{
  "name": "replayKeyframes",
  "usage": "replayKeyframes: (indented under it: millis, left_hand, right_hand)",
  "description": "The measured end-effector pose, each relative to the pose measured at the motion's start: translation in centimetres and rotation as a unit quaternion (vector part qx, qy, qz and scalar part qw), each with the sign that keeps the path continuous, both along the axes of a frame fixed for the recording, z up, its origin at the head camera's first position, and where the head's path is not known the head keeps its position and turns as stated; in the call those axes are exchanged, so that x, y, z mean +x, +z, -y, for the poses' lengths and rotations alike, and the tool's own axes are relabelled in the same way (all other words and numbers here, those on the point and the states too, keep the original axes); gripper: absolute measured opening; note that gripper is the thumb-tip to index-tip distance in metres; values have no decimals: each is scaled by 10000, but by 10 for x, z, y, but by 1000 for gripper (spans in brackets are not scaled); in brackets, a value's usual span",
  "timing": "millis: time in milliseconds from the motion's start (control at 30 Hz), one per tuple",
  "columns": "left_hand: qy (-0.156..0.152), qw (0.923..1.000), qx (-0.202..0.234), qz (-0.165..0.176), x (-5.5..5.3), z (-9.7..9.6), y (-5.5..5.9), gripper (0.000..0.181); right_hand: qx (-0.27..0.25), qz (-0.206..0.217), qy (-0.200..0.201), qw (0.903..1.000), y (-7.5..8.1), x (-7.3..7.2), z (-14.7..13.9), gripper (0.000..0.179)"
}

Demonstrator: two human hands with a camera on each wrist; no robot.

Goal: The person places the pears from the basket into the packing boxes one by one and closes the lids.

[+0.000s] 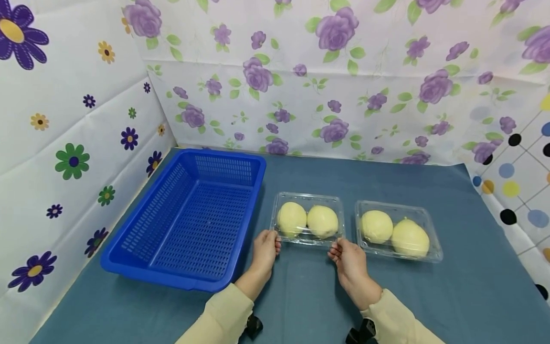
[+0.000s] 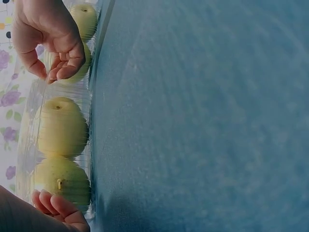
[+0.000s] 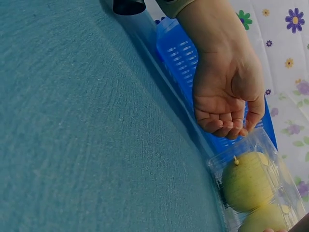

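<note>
A clear plastic clamshell box (image 1: 307, 242) holding two pale yellow-green pears (image 1: 322, 221) sits on the blue-grey cloth, its lid down over them. My left hand (image 1: 263, 255) pinches its near left corner between thumb and fingers. At the near right corner, my right hand (image 1: 353, 272) pinches the rim, fingers curled under; the left wrist view shows this right hand (image 2: 50, 41) from the side. In the right wrist view my left hand (image 3: 229, 92) bends down to the box's corner. A second clear box (image 1: 435, 239) with two pears (image 1: 410, 238) stands right of my right hand.
A blue plastic basket (image 1: 172, 282) with slotted walls stands left of my left hand, its bare bottom showing. Flower-printed sheets (image 1: 301, 110) rise behind and on the left, a dotted one (image 1: 524, 191) on the right. Blue-grey cloth (image 1: 472, 296) covers the table.
</note>
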State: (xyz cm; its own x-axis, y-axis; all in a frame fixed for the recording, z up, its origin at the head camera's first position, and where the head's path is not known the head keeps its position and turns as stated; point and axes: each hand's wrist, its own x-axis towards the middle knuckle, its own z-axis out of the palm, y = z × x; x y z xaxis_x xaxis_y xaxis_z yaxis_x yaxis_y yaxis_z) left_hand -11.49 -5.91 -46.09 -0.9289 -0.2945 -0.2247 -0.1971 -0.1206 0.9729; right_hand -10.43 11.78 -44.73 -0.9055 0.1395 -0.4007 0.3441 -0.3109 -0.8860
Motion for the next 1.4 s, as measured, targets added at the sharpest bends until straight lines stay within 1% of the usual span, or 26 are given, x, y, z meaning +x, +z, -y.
replayKeyframes:
  millis: [300, 467, 567, 633, 700, 800, 900, 1000, 1100, 1167, 1300, 1400]
  left_hand:
    - [-83, 9999, -81, 36, 2, 2, -1, 17]
    - [-101, 9998, -137, 116, 4, 3, -2, 17]
    - [-163, 9993, -313, 126, 7, 4, -1, 18]
    - [-172, 9982, -578, 5, 8, 4, 0, 17]
    - [-135, 9951, -969, -162, 10, 6, 0, 15]
    - [-48, 9864, -1583, -437, 12, 9, -1, 14]
    - [-98, 9795, -1924, -587, 15, 13, -2, 19]
    - [-177, 9742, -2135, -712, 17, 17, -2, 25]
    - [-197, 9700, -2302, -755, 18, 18, -1, 30]
    - [-202, 9690, -2337, -782, 19, 18, -1, 31]
    - [-141, 9704, -2294, -746, 20, 15, -1, 32]
    - [-121, 9659, -2443, -851, 22, 12, 3, 35]
  right_hand:
    - [-104, 12, -76, 9999, 1, 2, 1, 19]
    - [-120, 194, 21, 9997, 1, 5, -2, 20]
    - [-102, 326, 148, 9993, 2, 7, -5, 18]
    - [-95, 378, 233, 9990, 2, 8, -7, 16]
    - [-57, 410, 334, 9986, 3, 8, -9, 16]
    - [71, 467, 535, 9974, 2, 10, -12, 22]
    - [238, 555, 781, 9951, 3, 12, -14, 33]
    - [370, 625, 1051, 9918, 6, 14, -15, 43]
    - [480, 615, 1309, 9883, 12, 15, -15, 50]
    - [548, 599, 1432, 9864, 15, 15, -16, 52]
    - [610, 498, 1671, 9828, 20, 15, -16, 55]
    - [635, 377, 1832, 9803, 22, 16, -17, 57]
